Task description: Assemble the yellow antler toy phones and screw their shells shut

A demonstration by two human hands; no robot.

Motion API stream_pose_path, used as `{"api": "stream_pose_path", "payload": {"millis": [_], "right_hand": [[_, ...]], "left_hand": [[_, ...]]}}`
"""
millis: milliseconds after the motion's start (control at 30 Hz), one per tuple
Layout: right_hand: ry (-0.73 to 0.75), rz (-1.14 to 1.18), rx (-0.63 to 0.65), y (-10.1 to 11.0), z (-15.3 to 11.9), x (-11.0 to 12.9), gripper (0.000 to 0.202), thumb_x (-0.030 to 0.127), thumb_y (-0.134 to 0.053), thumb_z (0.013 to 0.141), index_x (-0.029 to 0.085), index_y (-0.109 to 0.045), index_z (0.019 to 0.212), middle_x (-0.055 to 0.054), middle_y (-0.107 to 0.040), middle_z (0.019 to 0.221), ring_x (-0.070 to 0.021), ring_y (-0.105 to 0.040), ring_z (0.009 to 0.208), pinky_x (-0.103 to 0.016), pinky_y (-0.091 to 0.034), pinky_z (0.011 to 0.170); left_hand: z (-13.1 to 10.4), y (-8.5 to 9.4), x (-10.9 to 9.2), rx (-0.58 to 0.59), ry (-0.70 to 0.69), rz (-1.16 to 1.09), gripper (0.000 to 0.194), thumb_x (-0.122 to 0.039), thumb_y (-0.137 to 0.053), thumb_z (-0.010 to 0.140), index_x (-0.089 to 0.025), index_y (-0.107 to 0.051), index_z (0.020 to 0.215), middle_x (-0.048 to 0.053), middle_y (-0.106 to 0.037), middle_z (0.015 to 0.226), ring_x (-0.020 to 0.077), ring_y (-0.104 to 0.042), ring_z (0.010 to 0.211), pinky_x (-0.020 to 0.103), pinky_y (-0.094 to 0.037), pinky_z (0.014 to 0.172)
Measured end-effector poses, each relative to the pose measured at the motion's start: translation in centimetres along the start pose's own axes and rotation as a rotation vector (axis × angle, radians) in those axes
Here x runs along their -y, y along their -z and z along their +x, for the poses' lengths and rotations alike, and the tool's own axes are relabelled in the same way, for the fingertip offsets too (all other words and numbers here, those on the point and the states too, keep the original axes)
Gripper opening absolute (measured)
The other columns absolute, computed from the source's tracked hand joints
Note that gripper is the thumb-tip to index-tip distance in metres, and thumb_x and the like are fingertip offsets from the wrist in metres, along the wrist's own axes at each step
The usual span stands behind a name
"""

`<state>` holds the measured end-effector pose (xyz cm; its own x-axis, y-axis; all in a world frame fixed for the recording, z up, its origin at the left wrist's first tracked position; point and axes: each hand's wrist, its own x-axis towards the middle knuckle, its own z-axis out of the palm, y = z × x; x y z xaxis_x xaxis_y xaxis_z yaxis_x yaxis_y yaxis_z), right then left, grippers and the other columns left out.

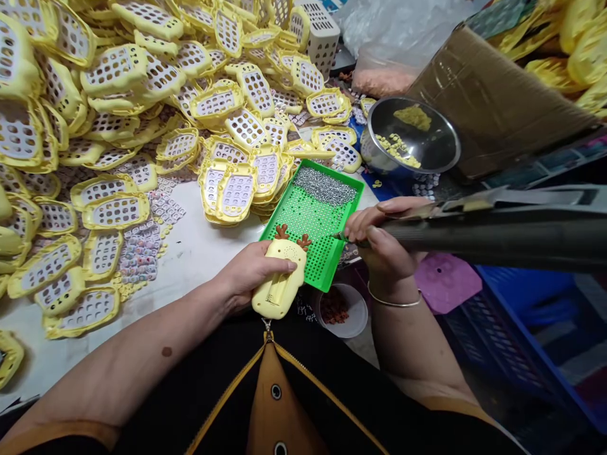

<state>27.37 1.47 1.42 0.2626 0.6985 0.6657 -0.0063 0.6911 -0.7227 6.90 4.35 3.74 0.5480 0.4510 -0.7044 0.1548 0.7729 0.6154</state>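
A pale yellow toy shell with brown antlers is gripped in my left hand, back side up, thumb across it. Screw holes and a battery recess show on it. My right hand is wrapped round a dark electric screwdriver, its tip pointing left over the right edge of a green perforated tray. Small silver screws lie heaped at the tray's far end. The antlered end of the shell overlaps the tray's near left side. The tip and the shell are apart.
Many yellow shells with white button grids are piled on the left and back of the table. Behind the tray stands a metal bowl with small yellow pieces. A plastic tub holds brown parts; a blue crate stands right.
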Motion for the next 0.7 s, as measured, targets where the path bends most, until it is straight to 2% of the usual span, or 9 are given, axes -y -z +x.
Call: {"api": "stream_pose_path", "payload": {"millis": [200,333,533,700], "right_hand": [[-0.079,-0.04,-0.057,0.3,-0.4,-1.1,0.026,0.024,-0.066,0.075,0.031,-0.06,0.099,0.006,-0.052,0.057,-0.0126,-0.052,0.046,-0.029,-0.044,0.044],[-0.075,-0.058,-0.06,0.2,-0.5,-1.6,0.027,0.025,-0.066,0.075,0.034,-0.062,0.1,0.006,-0.051,0.056,-0.0131,-0.051,0.044,-0.03,-0.042,0.043],[-0.103,-0.09,-0.102,0.0,-0.7,-1.3,0.026,0.026,-0.067,0.075,0.035,-0.063,0.099,0.006,-0.05,0.059,-0.0129,-0.052,0.046,-0.03,-0.043,0.044],[-0.119,-0.071,-0.145,0.2,-0.5,-1.2,0.024,0.027,-0.068,0.075,0.031,-0.062,0.097,0.005,-0.051,0.064,-0.0116,-0.052,0.047,-0.03,-0.043,0.044]], "left_hand": [[-0.1,0.1,0.0,0.02,0.011,0.0,0.03,-0.017,-0.074,0.065,-0.012,-0.063,0.092,0.008,-0.07,0.075,0.0175,-0.065,0.061,0.029,-0.051,0.059],[-0.1,0.2,-0.1,0.038,0.021,-0.003,0.033,-0.018,-0.075,0.064,-0.012,-0.062,0.094,0.009,-0.07,0.076,0.0182,-0.066,0.062,0.029,-0.051,0.06],[-0.3,0.4,0.0,0.033,0.008,-0.029,0.037,-0.016,-0.075,0.064,-0.013,-0.061,0.099,0.008,-0.07,0.08,0.0185,-0.066,0.065,0.03,-0.052,0.061],[-0.4,0.4,0.0,0.017,-0.012,-0.043,0.041,-0.015,-0.077,0.063,-0.015,-0.059,0.1,0.006,-0.07,0.082,0.0191,-0.067,0.067,0.032,-0.054,0.062]]}}
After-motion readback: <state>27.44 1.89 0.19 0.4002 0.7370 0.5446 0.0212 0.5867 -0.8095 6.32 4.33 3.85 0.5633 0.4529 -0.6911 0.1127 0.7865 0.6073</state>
